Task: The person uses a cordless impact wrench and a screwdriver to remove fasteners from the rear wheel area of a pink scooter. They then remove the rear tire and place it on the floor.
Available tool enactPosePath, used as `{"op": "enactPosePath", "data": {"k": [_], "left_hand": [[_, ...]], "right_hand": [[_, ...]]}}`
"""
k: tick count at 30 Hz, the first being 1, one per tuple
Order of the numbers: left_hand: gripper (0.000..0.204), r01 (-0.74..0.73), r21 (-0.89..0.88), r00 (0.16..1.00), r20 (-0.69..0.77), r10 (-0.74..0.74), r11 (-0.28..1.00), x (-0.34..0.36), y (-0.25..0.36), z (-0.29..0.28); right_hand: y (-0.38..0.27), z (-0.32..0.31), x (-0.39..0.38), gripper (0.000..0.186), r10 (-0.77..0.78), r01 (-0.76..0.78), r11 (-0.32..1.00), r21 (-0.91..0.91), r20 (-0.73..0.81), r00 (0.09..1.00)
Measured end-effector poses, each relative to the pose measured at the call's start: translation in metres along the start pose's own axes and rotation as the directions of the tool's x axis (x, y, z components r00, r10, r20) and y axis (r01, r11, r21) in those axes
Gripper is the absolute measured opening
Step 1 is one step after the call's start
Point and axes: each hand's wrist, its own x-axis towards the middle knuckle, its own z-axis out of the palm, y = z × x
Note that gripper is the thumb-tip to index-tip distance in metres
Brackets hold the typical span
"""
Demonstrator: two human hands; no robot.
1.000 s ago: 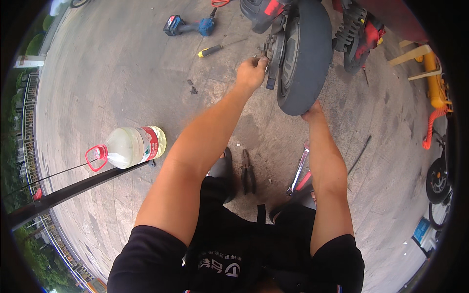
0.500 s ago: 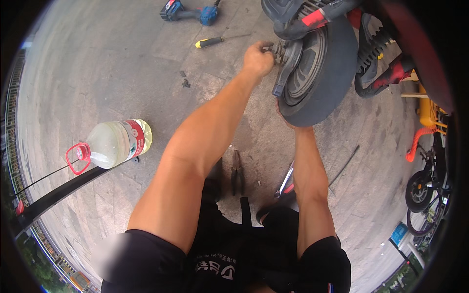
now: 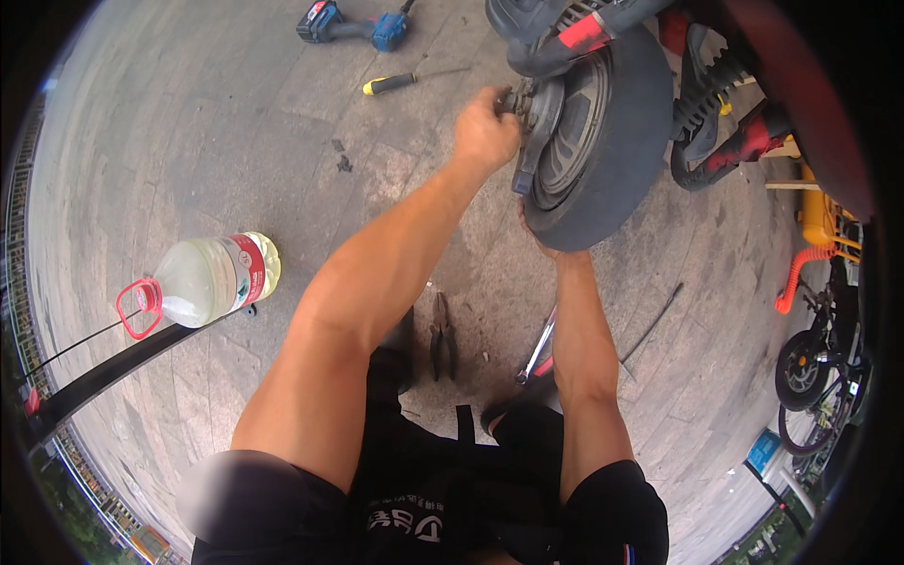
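A thick black-tyred wheel (image 3: 612,160) stands tilted at the upper right, joined to a dark vehicle frame with red parts. At the wheel's left side my left hand (image 3: 485,132) is closed round a dark metal part (image 3: 517,102) by the hub, next to a dark arm (image 3: 537,141). Its fingertips are partly hidden. My right hand (image 3: 556,252) grips the tyre's lower edge from beneath; most of its fingers are out of sight behind the tyre.
Pliers (image 3: 442,341) and a shiny wrench (image 3: 537,348) lie near my feet. A yellow-black screwdriver (image 3: 389,85) and a blue cordless power tool (image 3: 353,28) lie farther off. At the left is a large bottle (image 3: 202,280) of yellowish liquid; at the right, a coiled orange hose (image 3: 800,271).
The whole view has shifted slightly, so the ground items sit a little farther left. Both hands keep their places on the wheel and the hub part.
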Motion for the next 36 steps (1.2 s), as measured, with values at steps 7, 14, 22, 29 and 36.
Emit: {"op": "enactPosePath", "data": {"k": [7, 14, 22, 29, 36], "left_hand": [[0.037, -0.021, 0.108, 0.999, -0.030, 0.024, 0.994, -0.040, 0.064, -0.009], [0.104, -0.375, -0.037, 0.927, -0.016, 0.375, 0.926, -0.072, 0.138, 0.007], [0.094, 0.020, -0.045, 0.995, 0.103, -0.015, 0.999, -0.061, 0.156, 0.011], [0.079, -0.004, -0.123, 0.996, 0.084, 0.014, 0.992, -0.061, 0.152, 0.014], [0.084, -0.088, -0.212, 0.989, 0.101, 0.111, 0.973, -0.062, 0.137, 0.003]], "right_hand": [[-0.004, 0.002, 0.006, 0.056, 0.000, -0.001, 1.000, 0.008, 0.030, 1.000], [-0.012, 0.015, 0.015, 0.055, -0.001, 0.002, 1.000, -0.003, 0.067, 0.998], [-0.010, 0.028, 0.029, 0.054, 0.002, 0.003, 0.997, -0.083, 0.068, 0.998], [0.000, 0.024, 0.033, 0.053, -0.001, 0.005, 0.989, -0.146, 0.025, 1.000], [0.003, 0.012, 0.028, 0.052, -0.022, 0.012, 0.981, -0.193, -0.051, 0.998]]}}
